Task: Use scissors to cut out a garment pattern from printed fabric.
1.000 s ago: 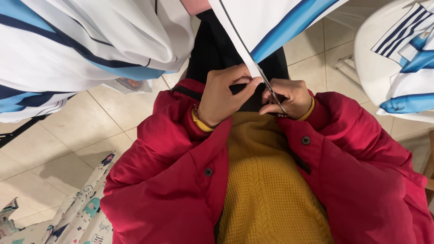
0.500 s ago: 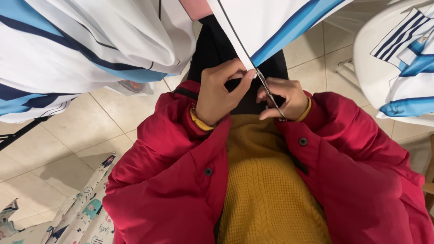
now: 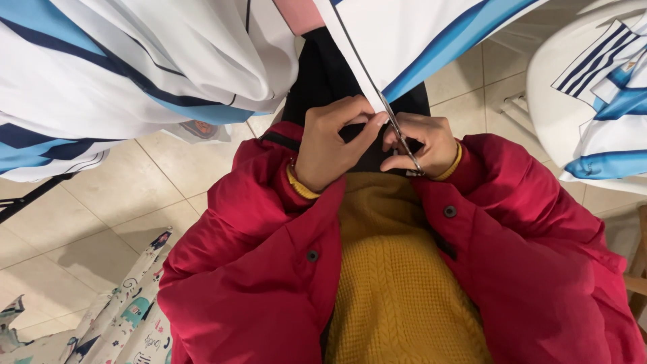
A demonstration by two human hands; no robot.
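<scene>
Beige tiled floor (image 3: 168, 195) below, seen from above past the chest.

Nearest the camera: mustard-yellow cable-knit sweater (image 3: 397, 283), framed by an open red padded jacket (image 3: 256, 269) with dark round buttons, its sleeves running up to both wrists, yellow cuffs showing at each. At lower left, a strip of white patterned cloth with small cartoon prints (image 3: 128, 317), lying over the floor.

Further out, both hands close together, nearly touching, against dark trousers (image 3: 330, 81). Left hand (image 3: 330, 145) curled, thumb and forefinger pinching the lower edge of a white fabric piece with a light-blue stripe and thin dark seam line (image 3: 418, 40). Right hand (image 3: 424, 145) clamped on small metal scissors (image 3: 402, 141), blades angled up along that seam edge, tip touching the fabric just beside the left fingertips; whether the blades stand parted or closed, impossible to tell.

Beyond the hands, the same fabric rising to the top edge. At upper left, a bulky white garment with light-blue and navy stripes (image 3: 128, 74), draped and folded. At far right, a white rounded plastic chair (image 3: 559, 101) bearing another white and blue striped shirt (image 3: 613, 108).
</scene>
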